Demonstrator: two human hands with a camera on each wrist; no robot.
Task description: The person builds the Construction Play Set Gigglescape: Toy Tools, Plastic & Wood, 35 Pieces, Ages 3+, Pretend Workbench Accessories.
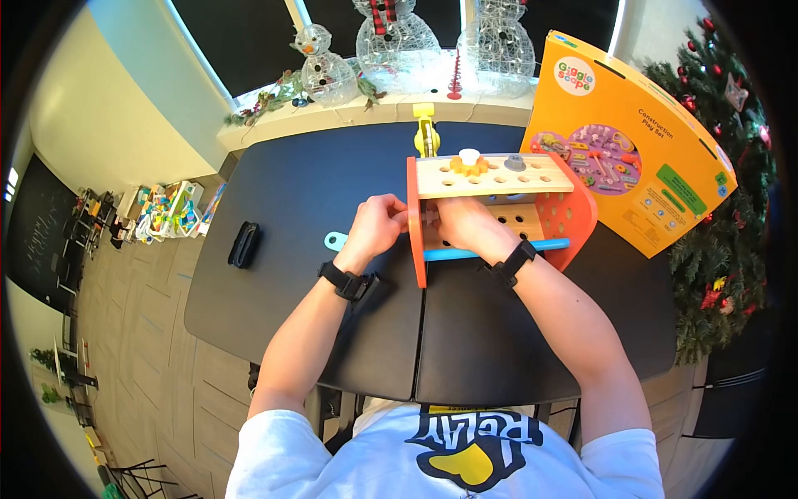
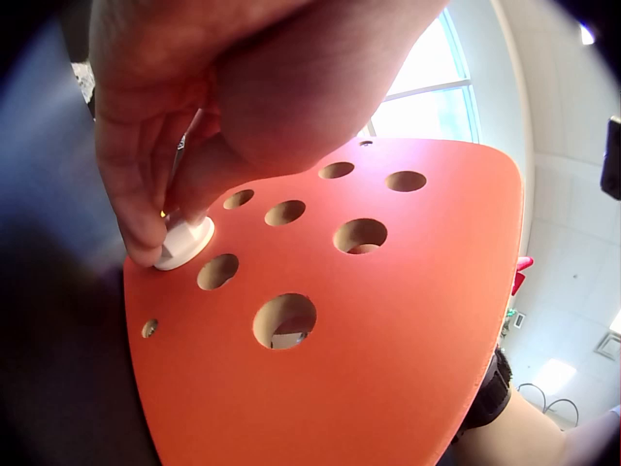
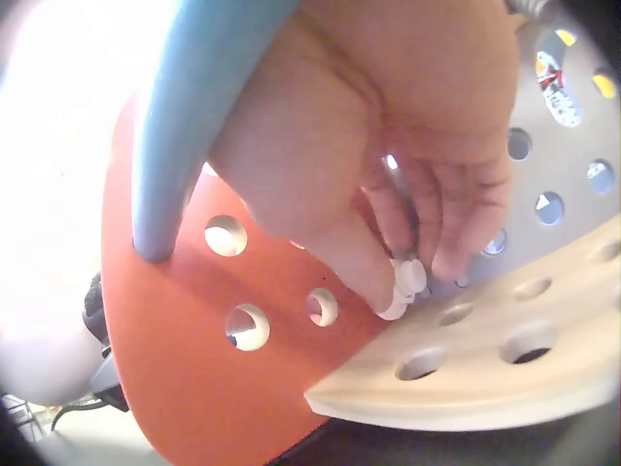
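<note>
A toy workbench (image 1: 495,173) with red-orange side panels and pierced wooden boards stands on the table. My left hand (image 1: 378,224) is at the outer face of its left panel (image 2: 388,291). Thumb and fingers there pinch the head of a white toy bolt (image 2: 186,243), its flange against the panel near the edge. Reaching inside the workbench, my right hand (image 1: 467,223) pinches a small white plastic piece (image 3: 412,277) by the same panel's inner face, above the lower board (image 3: 485,359). A blue rod (image 3: 184,126) crosses the front, close to the right wrist.
An orange gear under a white bolt head (image 1: 470,155) and a grey bolt (image 1: 515,162) sit on the top board. Behind stands a yellow toy (image 1: 426,137). A light blue toy piece (image 1: 335,241), black case (image 1: 244,244) and large yellow box (image 1: 615,150) are around the workbench.
</note>
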